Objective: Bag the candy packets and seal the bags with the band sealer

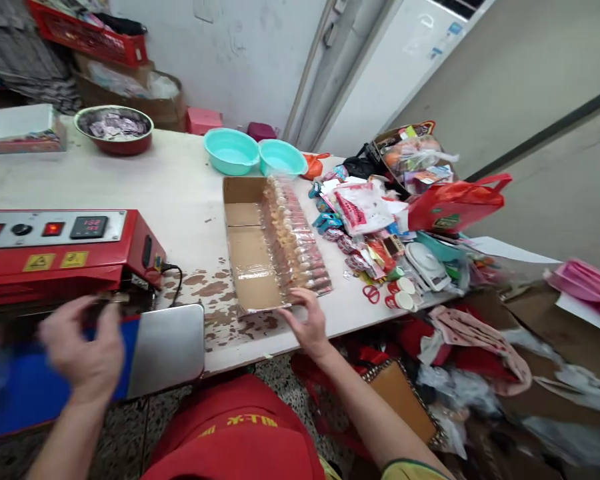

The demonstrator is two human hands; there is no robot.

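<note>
My left hand (pixel 83 350), blurred by motion, is in front of the red heat-sealing machine (pixel 105 243) and over its blue conveyor belt (pixel 30 393). Its thumb and fingers are apart, with nothing visible between them. At the near right corner of an open cardboard box (pixel 253 267), my right hand (pixel 307 323) has thumb and fingers closed about the edge. Clear-wrapped packs (pixel 300 243) with pinkish contents stand in a tight row along the box's right side. The left part of the box shows bare cardboard. A metal plate (pixel 167 350) extends from the belt's end.
Two turquoise basins (pixel 233 152) stand behind the box, and a bowl of small purple-white packets (pixel 115 127) farther left. Mixed goods, a scale (pixel 425 267), red scissors (pixel 371 293) and paper cups (pixel 400 301) crowd the table's right. Cartons and plastic lie on the floor at right.
</note>
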